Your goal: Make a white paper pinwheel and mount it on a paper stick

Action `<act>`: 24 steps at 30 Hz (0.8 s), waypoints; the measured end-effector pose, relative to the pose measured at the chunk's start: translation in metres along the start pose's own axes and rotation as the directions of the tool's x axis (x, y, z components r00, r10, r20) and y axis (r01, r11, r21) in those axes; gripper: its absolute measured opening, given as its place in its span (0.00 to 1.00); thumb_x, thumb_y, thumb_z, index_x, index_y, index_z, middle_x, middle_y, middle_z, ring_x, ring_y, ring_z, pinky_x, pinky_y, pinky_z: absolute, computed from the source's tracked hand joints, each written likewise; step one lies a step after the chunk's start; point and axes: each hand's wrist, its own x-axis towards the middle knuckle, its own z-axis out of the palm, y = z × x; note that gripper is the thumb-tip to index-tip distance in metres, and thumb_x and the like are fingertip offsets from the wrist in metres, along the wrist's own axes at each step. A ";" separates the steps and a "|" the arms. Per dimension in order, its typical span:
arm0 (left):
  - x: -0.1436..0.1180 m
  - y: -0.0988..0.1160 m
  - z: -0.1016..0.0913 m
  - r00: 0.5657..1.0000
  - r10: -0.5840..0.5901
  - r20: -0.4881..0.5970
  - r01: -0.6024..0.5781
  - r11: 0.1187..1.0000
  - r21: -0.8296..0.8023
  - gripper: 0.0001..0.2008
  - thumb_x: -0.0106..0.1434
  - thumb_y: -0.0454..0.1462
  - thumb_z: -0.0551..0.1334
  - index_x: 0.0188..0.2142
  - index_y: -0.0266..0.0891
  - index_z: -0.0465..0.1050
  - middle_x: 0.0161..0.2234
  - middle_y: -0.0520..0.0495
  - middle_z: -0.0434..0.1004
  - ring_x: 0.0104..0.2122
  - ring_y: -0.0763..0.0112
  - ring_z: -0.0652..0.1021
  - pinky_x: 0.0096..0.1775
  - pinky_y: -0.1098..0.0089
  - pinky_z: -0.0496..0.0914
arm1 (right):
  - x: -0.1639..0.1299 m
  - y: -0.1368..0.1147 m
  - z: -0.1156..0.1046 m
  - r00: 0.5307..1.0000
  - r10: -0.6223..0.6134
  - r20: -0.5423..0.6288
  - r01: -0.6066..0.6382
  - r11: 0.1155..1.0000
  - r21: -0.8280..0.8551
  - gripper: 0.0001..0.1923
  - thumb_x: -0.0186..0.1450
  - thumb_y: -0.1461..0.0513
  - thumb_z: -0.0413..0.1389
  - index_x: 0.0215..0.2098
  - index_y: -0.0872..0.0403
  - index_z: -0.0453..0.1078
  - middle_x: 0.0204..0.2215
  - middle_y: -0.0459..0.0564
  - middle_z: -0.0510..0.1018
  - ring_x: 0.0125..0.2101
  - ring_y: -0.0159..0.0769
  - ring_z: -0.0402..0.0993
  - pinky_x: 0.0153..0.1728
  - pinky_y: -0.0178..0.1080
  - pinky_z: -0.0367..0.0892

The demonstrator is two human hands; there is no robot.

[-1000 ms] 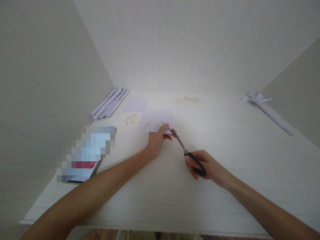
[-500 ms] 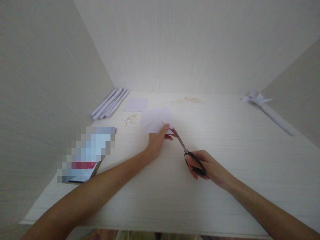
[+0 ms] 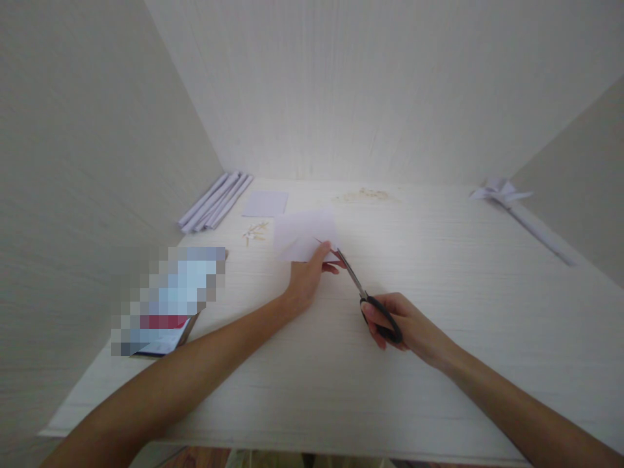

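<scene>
A white sheet of paper [image 3: 303,229] is pinched at its near right corner by my left hand [image 3: 312,276], thumb on top and fingers underneath. A slit shows in the sheet just beside the thumb. My right hand [image 3: 392,318] grips black-handled scissors [image 3: 358,279] by their loops. The blades point up and left, nearly together, with their tips at the paper's right edge close to my left fingertips. Whether the tips touch the paper, I cannot tell.
At the back left lie several rolled paper tubes [image 3: 214,203] and a square paper [image 3: 266,203]. Small sticks [image 3: 255,233] sit beside the sheet, crumbs [image 3: 368,195] farther back. A phone or tablet [image 3: 170,305], its screen blurred, lies left. A paper flower on a stem [image 3: 536,231] rests right.
Almost nothing differs. The sheet and my left hand have shifted very slightly; the scissors and my right hand stay in place.
</scene>
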 end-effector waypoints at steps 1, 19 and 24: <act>0.000 0.000 0.000 1.000 -0.003 -0.004 0.003 1.000 -0.003 0.08 0.52 0.40 0.57 0.26 0.36 0.66 0.22 0.52 0.72 0.18 0.75 0.73 0.19 0.76 0.63 | 0.000 0.000 0.000 1.000 0.004 0.000 -0.004 1.000 0.004 0.25 0.51 0.43 0.51 0.14 0.56 0.56 0.09 0.41 0.62 0.08 0.20 0.48 0.10 0.29 0.41; 0.001 0.000 0.000 0.999 -0.032 -0.008 0.032 0.999 -0.021 0.08 0.52 0.40 0.58 0.25 0.35 0.65 0.22 0.52 0.71 0.18 0.75 0.73 0.19 0.76 0.63 | 0.000 -0.001 0.001 1.000 0.002 -0.027 -0.002 1.000 -0.018 0.25 0.50 0.43 0.51 0.13 0.55 0.56 0.08 0.41 0.61 0.09 0.20 0.49 0.10 0.29 0.42; 0.001 0.000 0.000 0.999 -0.032 -0.007 0.032 0.999 -0.010 0.09 0.52 0.40 0.58 0.25 0.35 0.65 0.22 0.51 0.71 0.18 0.75 0.73 0.19 0.76 0.63 | 0.000 -0.002 0.001 1.000 0.009 -0.021 -0.009 1.000 -0.007 0.25 0.49 0.43 0.51 0.13 0.55 0.56 0.08 0.41 0.61 0.08 0.19 0.47 0.10 0.29 0.41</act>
